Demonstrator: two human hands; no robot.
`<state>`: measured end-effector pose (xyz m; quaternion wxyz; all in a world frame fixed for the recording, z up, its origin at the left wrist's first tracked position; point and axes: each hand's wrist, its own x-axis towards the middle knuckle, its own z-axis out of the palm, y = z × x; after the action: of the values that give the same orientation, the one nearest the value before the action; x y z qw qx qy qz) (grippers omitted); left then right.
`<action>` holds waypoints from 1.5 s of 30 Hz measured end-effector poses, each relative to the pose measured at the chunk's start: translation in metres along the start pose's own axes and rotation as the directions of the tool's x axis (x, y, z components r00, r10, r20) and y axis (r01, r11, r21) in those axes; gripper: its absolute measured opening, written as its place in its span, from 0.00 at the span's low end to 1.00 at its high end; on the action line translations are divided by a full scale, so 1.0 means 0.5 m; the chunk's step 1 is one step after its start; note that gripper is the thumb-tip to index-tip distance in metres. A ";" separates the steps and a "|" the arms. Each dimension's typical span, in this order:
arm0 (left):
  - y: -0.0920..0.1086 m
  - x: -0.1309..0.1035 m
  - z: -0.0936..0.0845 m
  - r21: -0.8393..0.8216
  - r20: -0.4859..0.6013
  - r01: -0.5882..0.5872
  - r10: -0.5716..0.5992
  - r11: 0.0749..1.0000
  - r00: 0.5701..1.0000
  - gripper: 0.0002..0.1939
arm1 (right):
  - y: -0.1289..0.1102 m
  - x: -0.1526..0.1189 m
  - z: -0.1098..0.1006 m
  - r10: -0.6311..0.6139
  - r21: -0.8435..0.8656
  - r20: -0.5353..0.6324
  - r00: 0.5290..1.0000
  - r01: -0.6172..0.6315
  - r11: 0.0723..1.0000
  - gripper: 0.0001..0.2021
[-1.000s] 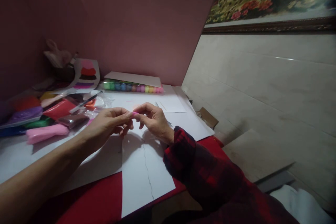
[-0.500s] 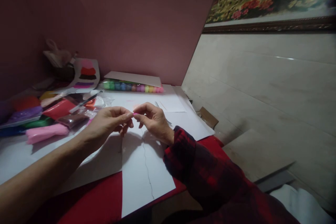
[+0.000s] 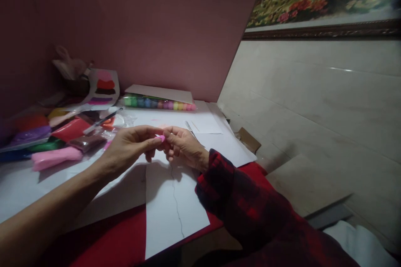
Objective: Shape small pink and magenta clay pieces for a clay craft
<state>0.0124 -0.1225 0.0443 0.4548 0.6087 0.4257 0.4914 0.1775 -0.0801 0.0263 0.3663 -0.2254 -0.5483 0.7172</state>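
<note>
A small lump of bright pink clay (image 3: 161,138) is pinched between the fingertips of both hands, above the table. My left hand (image 3: 131,144) grips it from the left with thumb and forefinger. From the right, my right hand (image 3: 186,146) closes thumb and fingers on the same lump. Beneath them lies a white sheet of paper (image 3: 163,217) with a wavy dark line drawn down it. Part of the sheet's upper end is hidden by the hands.
Colourful clay packets (image 3: 62,133) are heaped on the left. A clear pack of coloured balls (image 3: 156,103) lies against the wall under a white card (image 3: 159,92). Scissors (image 3: 191,128), partly covered, lie behind my right hand. A red cloth (image 3: 103,233) shows at the front edge.
Both hands have shifted slightly, and the fingers have closed nearer together round the pink clay. More of the pink lump shows now.
</note>
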 end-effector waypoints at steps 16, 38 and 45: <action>-0.007 0.005 -0.006 -0.022 0.005 0.052 -0.051 0.998 0.999 0.13 | 0.004 0.004 0.008 -0.369 -0.315 -0.039 0.929 0.339 0.887 0.16; -0.017 0.010 -0.009 -0.114 0.064 0.134 -0.127 0.984 0.990 0.15 | 0.009 -0.003 0.006 -0.682 -0.742 0.118 0.722 0.521 0.423 0.01; -0.010 0.007 -0.006 -0.065 -0.040 0.024 -0.026 0.998 0.999 0.10 | 0.012 0.004 0.006 -0.446 -0.455 -0.085 0.891 0.363 0.813 0.09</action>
<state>0.0095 -0.1178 0.0406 0.4716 0.5781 0.4265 0.5113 0.1725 -0.0812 0.0214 0.5025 -0.2443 -0.6899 0.4602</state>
